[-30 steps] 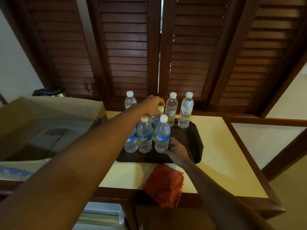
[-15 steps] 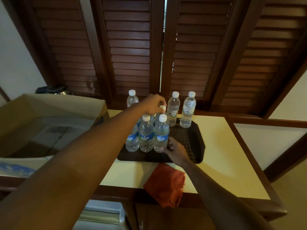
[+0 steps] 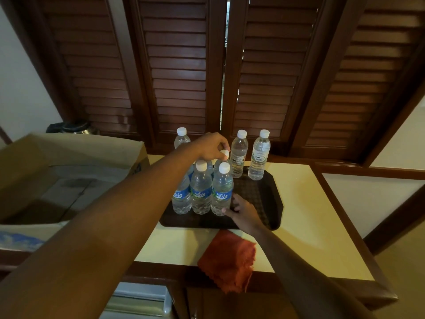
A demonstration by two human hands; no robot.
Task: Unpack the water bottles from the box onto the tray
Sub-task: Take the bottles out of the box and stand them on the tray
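- Clear plastic water bottles with white caps (image 3: 222, 189), upright on dark brown rectangular plastic tray (image 3: 259, 199); three with blue labels in a near row, touching side by side, more behind them, two clear-labelled ones at far right edge of tray.
- Left hand (image 3: 210, 147) reaching over the cluster, fingertips pinched round white cap of a middle-row bottle (image 3: 224, 154).
- Right hand (image 3: 242, 211) low on the tray, thumb and fingers curled against the base of the nearest right-hand blue-label bottle.
- Open brown cardboard box (image 3: 69, 162) to the left of the tray, flaps up, bare bottom visible, no bottles seen in the visible part.
- Tray resting on cream counter top with dark wood edging (image 3: 310, 226).
- Folded rust-orange cloth (image 3: 227, 259) at the near counter edge, just in front of the tray, hanging over the lip.
- Dark wooden louvred shutters (image 3: 179, 65) behind the counter.
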